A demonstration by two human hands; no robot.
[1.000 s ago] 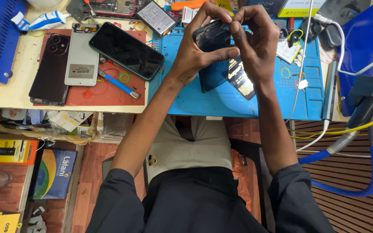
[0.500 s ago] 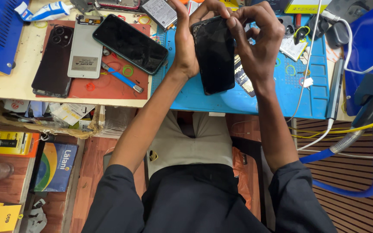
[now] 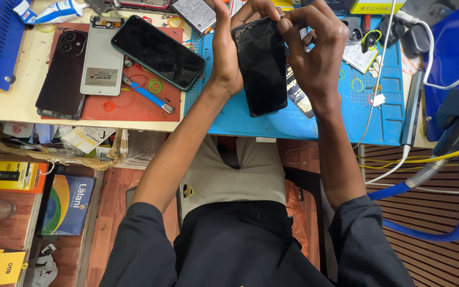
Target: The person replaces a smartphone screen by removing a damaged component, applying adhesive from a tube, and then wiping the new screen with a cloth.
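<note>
1. Both hands grip the black phone [image 3: 262, 66]: left hand [image 3: 227, 50] clamps its left edge, right hand [image 3: 314, 48] pinches the top right corner
2. Phone's tilted above the blue mat [image 3: 293, 119], near the mat's front edge

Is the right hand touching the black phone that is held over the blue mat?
Touching. The head view shows the right hand with its fingertips pressed on the top edge of the black phone, while the left hand holds the other side.
</note>
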